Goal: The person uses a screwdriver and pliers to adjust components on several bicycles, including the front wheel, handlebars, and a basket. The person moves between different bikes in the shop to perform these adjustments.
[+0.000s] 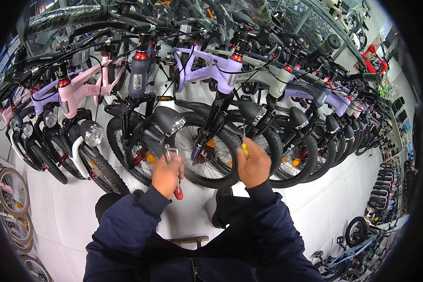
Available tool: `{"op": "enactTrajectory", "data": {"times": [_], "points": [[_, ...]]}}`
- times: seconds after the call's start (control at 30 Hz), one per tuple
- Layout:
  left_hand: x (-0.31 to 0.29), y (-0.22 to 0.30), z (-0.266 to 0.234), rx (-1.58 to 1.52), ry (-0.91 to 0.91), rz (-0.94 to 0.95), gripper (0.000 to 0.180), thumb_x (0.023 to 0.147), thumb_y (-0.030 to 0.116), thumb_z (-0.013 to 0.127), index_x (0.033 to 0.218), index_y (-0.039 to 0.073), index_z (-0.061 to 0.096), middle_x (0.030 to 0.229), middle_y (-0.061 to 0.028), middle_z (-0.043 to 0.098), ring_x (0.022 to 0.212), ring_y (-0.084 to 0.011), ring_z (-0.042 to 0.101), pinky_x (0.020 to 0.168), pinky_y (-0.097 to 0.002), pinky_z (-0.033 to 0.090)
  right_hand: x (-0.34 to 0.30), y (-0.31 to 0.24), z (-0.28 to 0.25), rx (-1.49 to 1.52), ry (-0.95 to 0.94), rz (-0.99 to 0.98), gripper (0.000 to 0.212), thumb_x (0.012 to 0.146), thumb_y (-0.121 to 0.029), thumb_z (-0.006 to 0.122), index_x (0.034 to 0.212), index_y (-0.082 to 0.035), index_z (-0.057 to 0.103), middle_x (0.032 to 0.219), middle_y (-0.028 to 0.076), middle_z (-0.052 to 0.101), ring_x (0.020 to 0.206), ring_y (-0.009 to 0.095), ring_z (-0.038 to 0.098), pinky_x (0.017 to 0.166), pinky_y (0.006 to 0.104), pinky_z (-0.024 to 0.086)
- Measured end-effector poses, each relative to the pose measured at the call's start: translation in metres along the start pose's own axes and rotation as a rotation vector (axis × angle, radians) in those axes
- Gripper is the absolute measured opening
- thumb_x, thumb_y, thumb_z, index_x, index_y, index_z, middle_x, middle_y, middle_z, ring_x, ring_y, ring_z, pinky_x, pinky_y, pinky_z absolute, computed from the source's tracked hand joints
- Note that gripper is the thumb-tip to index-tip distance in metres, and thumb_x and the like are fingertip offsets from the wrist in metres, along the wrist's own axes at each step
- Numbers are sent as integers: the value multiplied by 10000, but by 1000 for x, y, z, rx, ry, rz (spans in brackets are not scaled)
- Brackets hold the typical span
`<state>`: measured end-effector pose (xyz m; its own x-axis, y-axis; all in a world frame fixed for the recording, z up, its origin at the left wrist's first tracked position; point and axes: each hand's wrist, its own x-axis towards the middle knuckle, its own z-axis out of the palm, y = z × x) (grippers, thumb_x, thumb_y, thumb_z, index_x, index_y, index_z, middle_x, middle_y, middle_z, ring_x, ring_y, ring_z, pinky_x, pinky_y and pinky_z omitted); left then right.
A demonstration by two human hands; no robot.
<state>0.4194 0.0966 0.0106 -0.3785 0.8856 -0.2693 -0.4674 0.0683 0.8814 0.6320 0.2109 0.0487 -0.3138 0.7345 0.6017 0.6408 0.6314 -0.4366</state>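
Note:
My left hand is closed round a red-handled tool, whose handle end sticks out below the fingers. A thin metal U-shaped piece rises above that fist; whether it belongs to the tool I cannot tell. Just beyond it sits a black bullet-shaped headlight on a bicycle's front end. My right hand grips a screwdriver by its yellow handle, shaft pointing up. Past its tip is another black headlight. Between the hands stands the front wheel of a purple bicycle.
Bicycles stand tightly packed in a row across the far side, including a pink one. Low under me is a small wooden stool. Pink-tyred wheels lean at the left edge; a blue bicycle is at the lower right.

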Motion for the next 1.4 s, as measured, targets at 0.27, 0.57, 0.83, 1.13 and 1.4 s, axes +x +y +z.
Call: {"op": "enactTrajectory", "data": {"times": [0.27,0.57,0.83,1.13,1.4], "points": [[0,2,-1,-14,49,-12,126,944,153,512,917,30,521,676,-28,514,559,-121,478,533,-269,411,5,-6,20,41,-291,16,341,773,-118,734,1077,-3,632,848,178,661,741,348,641,677,383,513],[-1,3,-8,-6,50,-2,159,961,191,530,952,32,527,703,-29,514,565,-128,471,527,-263,399,13,-13,34,182,-336,154,263,804,-174,709,1021,-40,646,819,188,672,748,341,662,668,383,522],[-4,10,-9,-22,75,1,130,936,158,535,902,32,528,670,-24,516,551,-114,471,516,-260,401,12,-7,49,539,-362,520,181,830,-170,676,928,-22,639,754,159,662,656,290,654,620,360,516],[-6,12,-8,-29,78,13,127,936,153,527,899,32,531,678,-29,521,545,-117,470,514,-261,395,13,-14,54,369,-336,509,194,853,-120,685,932,6,560,758,87,632,558,124,617,528,264,493],[-4,10,-9,-26,74,6,122,931,148,527,898,31,526,684,-35,522,546,-123,475,511,-263,401,13,-31,59,623,-127,755,520,852,-202,702,1149,103,404,843,158,647,535,138,614,490,262,515]]}}
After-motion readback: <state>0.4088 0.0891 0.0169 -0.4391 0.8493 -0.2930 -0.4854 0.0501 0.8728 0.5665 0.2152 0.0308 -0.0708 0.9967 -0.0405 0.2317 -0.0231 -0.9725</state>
